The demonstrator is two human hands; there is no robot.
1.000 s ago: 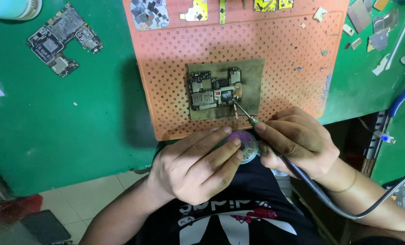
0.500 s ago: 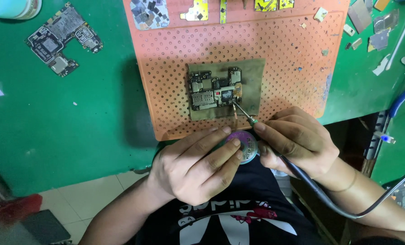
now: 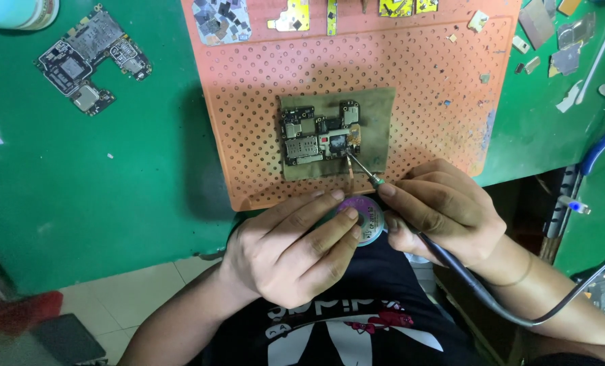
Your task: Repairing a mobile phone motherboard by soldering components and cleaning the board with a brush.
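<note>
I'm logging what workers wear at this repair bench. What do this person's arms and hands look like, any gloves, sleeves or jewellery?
Both hands are bare: no gloves on the left hand or right hand. The forearms show no sleeves. A thin band circles the right wrist. No rings or watch are visible.

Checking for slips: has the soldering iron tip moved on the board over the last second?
No. The soldering iron tip sits at the same spot on the circuit board.

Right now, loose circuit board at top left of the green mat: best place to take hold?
Pinch the loose circuit board across its narrow middle, coming straight down from above. It lies flat and tilted on the green mat, its outline irregular, with open mat all round it. Both hands are busy elsewhere.
</note>
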